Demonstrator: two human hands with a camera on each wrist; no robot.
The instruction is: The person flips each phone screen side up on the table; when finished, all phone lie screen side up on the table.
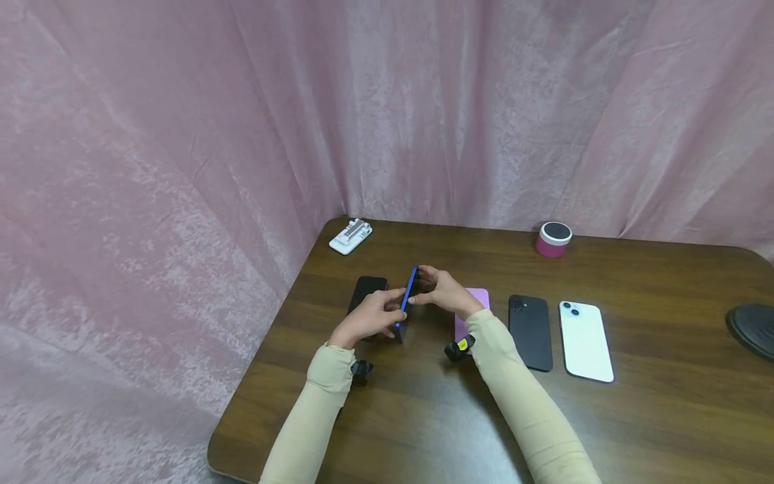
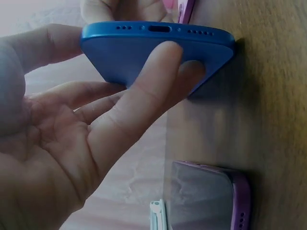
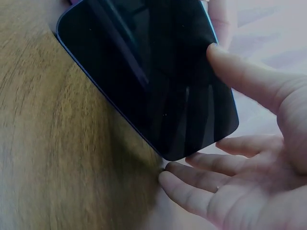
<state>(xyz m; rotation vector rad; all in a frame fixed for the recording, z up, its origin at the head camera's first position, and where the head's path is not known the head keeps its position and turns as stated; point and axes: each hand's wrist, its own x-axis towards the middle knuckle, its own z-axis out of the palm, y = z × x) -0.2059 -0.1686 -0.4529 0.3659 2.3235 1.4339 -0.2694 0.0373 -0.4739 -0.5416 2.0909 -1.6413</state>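
A blue phone [image 1: 407,296] stands tilted on a long edge on the table, between my two hands. My left hand [image 1: 370,316] holds it at its near end, thumb on the blue back [image 2: 124,57] and index finger along the upper edge. From the far end my right hand [image 1: 444,292] grips it, thumb on the upper edge and the other fingers by the end. Its dark screen [image 3: 153,86] faces right. Beside my left hand, partly covered, lies a screen-up phone [image 1: 365,290] with a purple frame. A lilac phone [image 1: 480,296] lies partly under my right wrist.
A black phone [image 1: 530,333] and a white phone [image 1: 586,341] lie face down to the right. At the back are a white folded stand-like item [image 1: 351,236] and a pink jar-shaped item [image 1: 551,245]. A dark round disc [image 1: 752,329] sits far right on the wooden table [image 1: 653,417].
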